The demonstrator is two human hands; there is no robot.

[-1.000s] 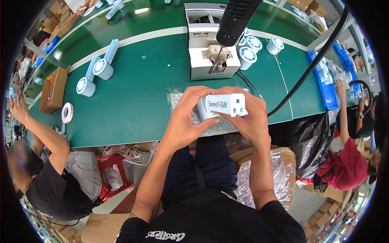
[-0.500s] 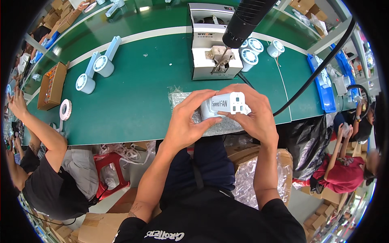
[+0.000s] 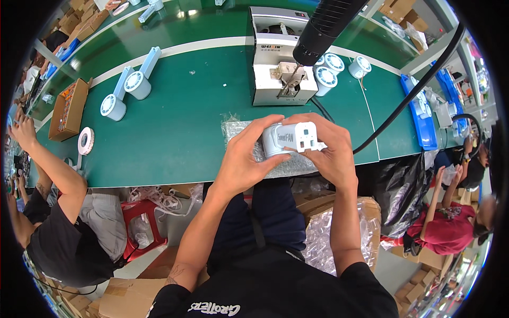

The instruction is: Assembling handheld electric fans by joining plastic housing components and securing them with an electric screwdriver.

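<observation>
A: Checking the head view first. Both hands wrapped around a small white fan body, held just above the near edge of the green bench.

B: Grip state?

A: Left hand closed on the rounded end, thumb across the top. Right hand closed on the squared end, fingertips curled over the face with the small openings. Firm on both sides, nothing loose between them.

B: Beneath it?

A: Sheet of clear bubble wrap lying on the bench, directly under the part. Grey-white bench machine well behind, black hanging tool above it, cable trailing off right.

B: Risks?

A: Judged only: part held over the bench edge, so a slipped thumb could send it down to the lap or floor. Could also catch the wrap and drag it off. Round white fan parts by the machine well apart, no clash likely.

B: Neighbours?

A: Another person's arm at the left end, near a tape roll; no contact with the held part.
</observation>
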